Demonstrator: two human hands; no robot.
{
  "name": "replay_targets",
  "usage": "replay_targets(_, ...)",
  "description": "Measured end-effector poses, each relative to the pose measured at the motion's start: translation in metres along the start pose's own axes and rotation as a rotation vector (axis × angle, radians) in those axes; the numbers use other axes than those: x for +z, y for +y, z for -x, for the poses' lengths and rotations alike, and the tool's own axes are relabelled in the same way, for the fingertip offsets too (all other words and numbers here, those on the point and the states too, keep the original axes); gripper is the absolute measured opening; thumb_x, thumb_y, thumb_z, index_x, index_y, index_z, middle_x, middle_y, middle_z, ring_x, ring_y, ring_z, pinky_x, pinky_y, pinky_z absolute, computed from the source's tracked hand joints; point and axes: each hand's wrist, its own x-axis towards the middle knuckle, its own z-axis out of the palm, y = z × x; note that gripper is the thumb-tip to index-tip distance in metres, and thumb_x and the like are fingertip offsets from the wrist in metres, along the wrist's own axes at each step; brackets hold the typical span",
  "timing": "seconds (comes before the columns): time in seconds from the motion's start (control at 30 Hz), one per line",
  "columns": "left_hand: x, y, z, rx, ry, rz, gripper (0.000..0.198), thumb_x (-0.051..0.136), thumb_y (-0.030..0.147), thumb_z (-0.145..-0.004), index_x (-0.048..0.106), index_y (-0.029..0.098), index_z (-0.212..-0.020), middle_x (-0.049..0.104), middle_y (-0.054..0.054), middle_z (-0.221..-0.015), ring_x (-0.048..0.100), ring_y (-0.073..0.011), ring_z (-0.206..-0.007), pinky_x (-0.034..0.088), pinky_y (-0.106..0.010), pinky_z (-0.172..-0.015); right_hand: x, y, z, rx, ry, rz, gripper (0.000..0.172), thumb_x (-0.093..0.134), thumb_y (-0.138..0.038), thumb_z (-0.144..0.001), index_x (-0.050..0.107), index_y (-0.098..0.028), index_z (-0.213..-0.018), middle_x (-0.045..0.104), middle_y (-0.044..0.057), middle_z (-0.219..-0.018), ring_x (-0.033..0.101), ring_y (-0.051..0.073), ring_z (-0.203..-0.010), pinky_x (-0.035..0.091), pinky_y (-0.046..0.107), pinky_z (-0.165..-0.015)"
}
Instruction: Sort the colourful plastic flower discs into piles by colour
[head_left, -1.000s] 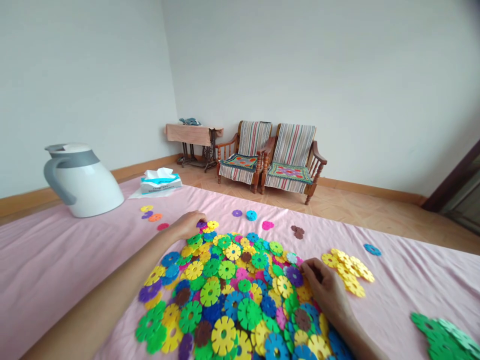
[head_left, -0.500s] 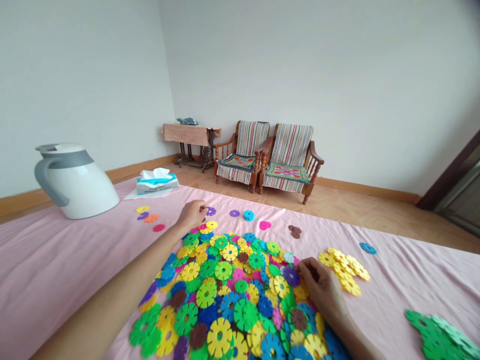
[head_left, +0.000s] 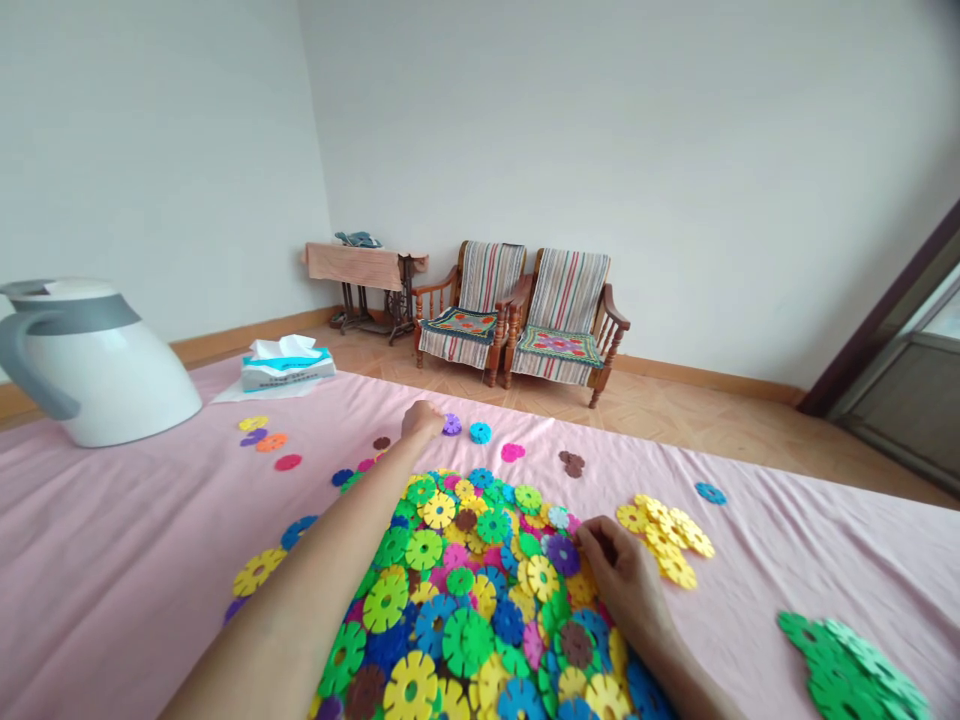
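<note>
A big heap of flat, flower-shaped plastic discs [head_left: 480, 590] in many colours lies on the pink tablecloth [head_left: 112, 540]. My left hand [head_left: 421, 420] reaches past the heap's far edge, fingers curled, right beside a purple disc [head_left: 451, 425]; whether it grips anything is hidden. My right hand [head_left: 619, 575] rests on the heap's right side, fingers bent and pinched at the discs near a purple one [head_left: 561, 553]. A small pile of yellow discs [head_left: 666, 528] sits just right of that hand.
A white jug with a grey handle [head_left: 90, 365] stands at the far left, a tissue pack [head_left: 285, 365] behind it. Loose discs lie scattered on the cloth; a green pile [head_left: 855, 665] sits at the near right. Two wooden chairs [head_left: 517, 320] stand by the wall.
My left hand moved away from the heap's far edge toward the loose purple disc. The right hand has stayed on the heap. The view shifted right.
</note>
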Motion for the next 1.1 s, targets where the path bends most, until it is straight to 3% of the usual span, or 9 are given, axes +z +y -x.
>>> replay_targets(0.2, -0.01, 0.001, 0.017, 0.032, 0.018, -0.032, 0.03, 0.058, 0.031, -0.091, 0.056, 0.017, -0.117, 0.058, -0.008, -0.115, 0.06, -0.0216, -0.1, 0.052, -0.039, -0.081, 0.001, 0.001, 0.0, -0.011, 0.021, -0.019, 0.044, 0.042, -0.056, -0.085, 0.059, -0.019, -0.068, 0.052, 0.0, -0.054, 0.048, 0.014, -0.051, 0.035, 0.023, -0.046)
replay_targets(0.37, -0.031, 0.011, 0.056, 0.265, -0.007, -0.024, 0.024, 0.056, 0.03, -0.092, 0.059, 0.015, -0.11, 0.061, -0.008, -0.113, 0.06, -0.0205, -0.099, 0.051, -0.04, -0.085, 0.0, -0.001, 0.002, -0.017, 0.02, -0.016, 0.04, 0.043, -0.052, -0.087, 0.059, -0.019, -0.071, 0.054, -0.001, -0.057, 0.048, 0.014, -0.052, 0.035, 0.023, -0.049)
replay_targets(0.47, -0.041, 0.017, 0.102, 0.5, -0.137, 0.011, 0.015, 0.056, 0.023, -0.09, 0.068, 0.016, -0.096, 0.068, -0.004, -0.1, 0.063, -0.0174, -0.093, 0.049, -0.029, -0.085, 0.0, 0.0, 0.002, -0.019, 0.019, -0.014, 0.04, 0.042, -0.051, -0.087, 0.059, -0.018, -0.072, 0.053, -0.001, -0.057, 0.048, 0.014, -0.052, 0.035, 0.023, -0.049)
replay_targets(0.57, -0.052, 0.016, 0.164, 0.739, -0.358, 0.023, 0.012, 0.064, 0.032, -0.084, 0.072, 0.023, -0.089, 0.071, 0.002, -0.092, 0.064, -0.0163, -0.091, 0.048, -0.023, -0.084, 0.0, 0.0, 0.001, -0.011, 0.023, -0.008, 0.041, 0.043, -0.053, -0.086, 0.06, -0.018, -0.071, 0.053, -0.001, -0.055, 0.049, 0.014, -0.052, 0.035, 0.023, -0.048)
replay_targets(0.63, -0.06, 0.01, 0.205, 1.034, -0.537, 0.021, 0.029, 0.066, 0.038, -0.082, 0.068, 0.027, -0.109, 0.069, -0.001, -0.11, 0.061, -0.0198, -0.104, 0.045, -0.029, -0.095, 0.0, 0.001, 0.001, -0.013, 0.026, 0.003, 0.042, 0.043, -0.054, -0.085, 0.059, -0.019, -0.07, 0.054, -0.001, -0.055, 0.049, 0.014, -0.052, 0.035, 0.023, -0.048)
replay_targets(0.7, -0.066, 0.002, 0.238, 1.153, -0.614, -0.036, 0.058, 0.072, 0.042, -0.076, 0.053, 0.032, -0.13, 0.054, -0.003, -0.135, 0.049, -0.0256, -0.124, 0.034, -0.039, -0.108, 0.0, 0.002, 0.0, -0.02, 0.03, 0.011, 0.041, 0.042, -0.053, -0.085, 0.059, -0.019, -0.069, 0.054, -0.001, -0.055, 0.049, 0.014, -0.051, 0.036, 0.023, -0.048)
replay_targets(0.77, -0.066, -0.006, 0.259, 1.216, -0.665, -0.116, 0.074, 0.073, 0.038, -0.075, 0.038, 0.035, -0.141, 0.038, -0.004, -0.148, 0.037, -0.0294, -0.134, 0.025, -0.046, -0.113, 0.0, 0.003, 0.0, -0.025, 0.035, 0.014, 0.04, 0.043, -0.052, -0.085, 0.06, -0.018, -0.069, 0.054, -0.001, -0.055, 0.049, 0.014, -0.051, 0.036, 0.023, -0.048)
replay_targets(0.93, -0.049, -0.017, 0.277, 1.219, -0.685, -0.247, 0.091, 0.073, 0.021, -0.074, 0.022, 0.037, -0.147, 0.011, -0.007, -0.155, 0.011, -0.0358, -0.14, 0.016, -0.061, -0.111, 0.001, 0.002, 0.0, -0.017, 0.039, 0.008, 0.038, 0.044, -0.05, -0.085, 0.059, -0.018, -0.07, 0.053, -0.001, -0.055, 0.049, 0.013, -0.05, 0.035, 0.023, -0.048)
replay_targets(1.1, -0.028, -0.007, 0.272, 1.298, -0.639, -0.18, 0.063, 0.057, 0.033, -0.089, 0.028, 0.035, -0.145, 0.017, -0.007, -0.155, 0.012, -0.0304, -0.142, 0.013, -0.059, -0.113, -0.001, -0.001, 0.001, -0.014, 0.029, -0.006, 0.037, 0.044, -0.049, -0.085, 0.059, -0.018, -0.071, 0.054, -0.001, -0.056, 0.049, 0.014, -0.051, 0.036, 0.023, -0.049)
